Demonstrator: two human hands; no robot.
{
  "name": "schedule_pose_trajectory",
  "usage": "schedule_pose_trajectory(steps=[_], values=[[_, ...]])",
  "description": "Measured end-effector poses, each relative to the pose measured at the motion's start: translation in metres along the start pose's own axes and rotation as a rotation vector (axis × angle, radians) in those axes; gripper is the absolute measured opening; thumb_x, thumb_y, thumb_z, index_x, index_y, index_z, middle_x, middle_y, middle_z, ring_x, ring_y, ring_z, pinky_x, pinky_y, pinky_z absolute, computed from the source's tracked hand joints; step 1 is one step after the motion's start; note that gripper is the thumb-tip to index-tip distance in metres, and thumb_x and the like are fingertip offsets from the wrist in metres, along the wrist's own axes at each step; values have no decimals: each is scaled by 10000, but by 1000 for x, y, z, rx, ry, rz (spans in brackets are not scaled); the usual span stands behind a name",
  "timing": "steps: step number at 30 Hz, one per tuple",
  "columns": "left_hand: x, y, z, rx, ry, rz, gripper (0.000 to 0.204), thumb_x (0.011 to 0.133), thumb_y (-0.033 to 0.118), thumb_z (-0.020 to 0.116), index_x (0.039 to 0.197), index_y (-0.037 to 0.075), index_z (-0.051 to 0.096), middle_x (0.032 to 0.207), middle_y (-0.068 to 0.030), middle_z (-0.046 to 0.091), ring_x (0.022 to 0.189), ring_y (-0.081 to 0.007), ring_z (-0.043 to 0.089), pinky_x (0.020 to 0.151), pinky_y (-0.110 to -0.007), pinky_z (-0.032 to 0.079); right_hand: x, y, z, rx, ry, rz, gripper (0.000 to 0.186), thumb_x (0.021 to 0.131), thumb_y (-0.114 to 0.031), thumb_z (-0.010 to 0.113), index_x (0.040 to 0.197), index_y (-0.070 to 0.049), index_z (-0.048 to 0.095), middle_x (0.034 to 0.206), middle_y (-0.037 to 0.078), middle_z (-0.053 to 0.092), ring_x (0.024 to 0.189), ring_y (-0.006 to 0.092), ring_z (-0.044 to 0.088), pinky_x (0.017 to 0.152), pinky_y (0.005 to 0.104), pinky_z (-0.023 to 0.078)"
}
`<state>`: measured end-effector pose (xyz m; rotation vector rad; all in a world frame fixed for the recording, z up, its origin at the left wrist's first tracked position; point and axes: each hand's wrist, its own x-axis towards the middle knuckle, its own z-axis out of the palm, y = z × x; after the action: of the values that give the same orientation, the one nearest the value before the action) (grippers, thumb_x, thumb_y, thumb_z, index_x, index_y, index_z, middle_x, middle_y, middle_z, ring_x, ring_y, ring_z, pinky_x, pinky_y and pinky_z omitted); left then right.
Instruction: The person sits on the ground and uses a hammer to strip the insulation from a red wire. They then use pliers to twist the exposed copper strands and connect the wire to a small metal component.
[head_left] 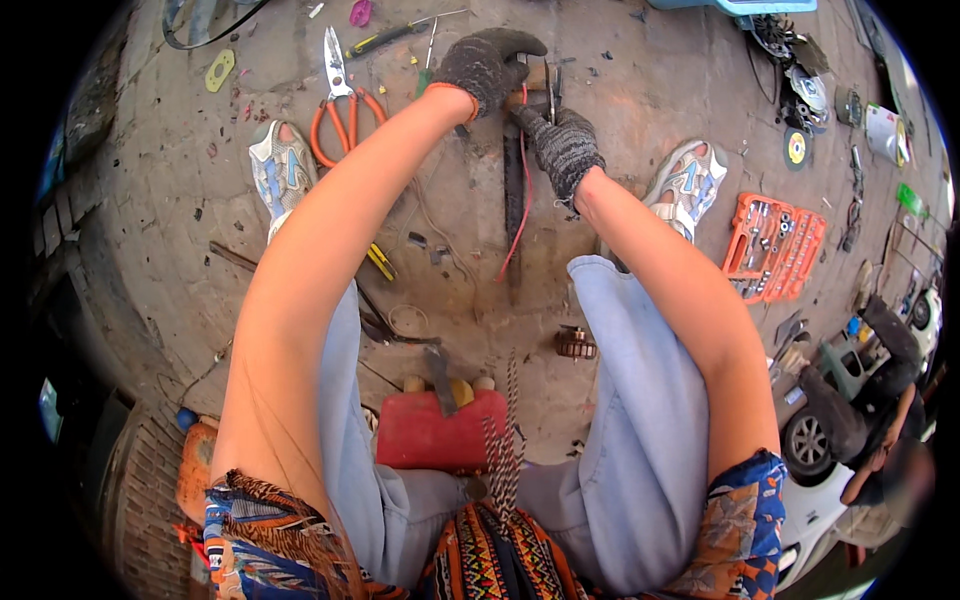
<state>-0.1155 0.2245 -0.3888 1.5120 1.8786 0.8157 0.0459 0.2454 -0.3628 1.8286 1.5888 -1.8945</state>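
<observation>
Red wire (524, 200) loc?

Upper ctr, top end btwn left hand (482, 72) & right hand (562, 150), both gloved. Tail runs down over/along dark strip (514, 190) on ground, prob left loose for slack.

Left hand state?

Fingers curled nr wire's top end. Can't tell what's gripped, angle hides it.

Right?

Closed on slim dark tool (558, 85), maybe pliers, standing up past the fingers. Prob held so its tip meets the work btwn the hands.

Orange-handled shears (338, 90)?

Nr left shoe (281, 168). Open orange socket case (775, 250) past right shoe (690, 180). Prob parked outboard: in reach, not blocking.
</observation>
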Motion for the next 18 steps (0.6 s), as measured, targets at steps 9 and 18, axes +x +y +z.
schedule_pose_trajectory(steps=[9,18], values=[[-1,-17,4,92,165,7,366,778,212,672,1144,215,658,1079,-83,664,1010,-265,608,925,-384,462,19,9,-6,-196,-42,-191,427,797,-412,692,1046,-66,688,968,137,696,909,277,642,842,373,480],[7,-31,1,-116,-110,-193,265,791,279,670,1035,185,716,1025,-63,696,928,-231,651,861,-344,491,26,13,-5,-141,-106,-96,436,773,-394,725,1047,-57,690,962,117,699,889,237,640,836,356,483]])
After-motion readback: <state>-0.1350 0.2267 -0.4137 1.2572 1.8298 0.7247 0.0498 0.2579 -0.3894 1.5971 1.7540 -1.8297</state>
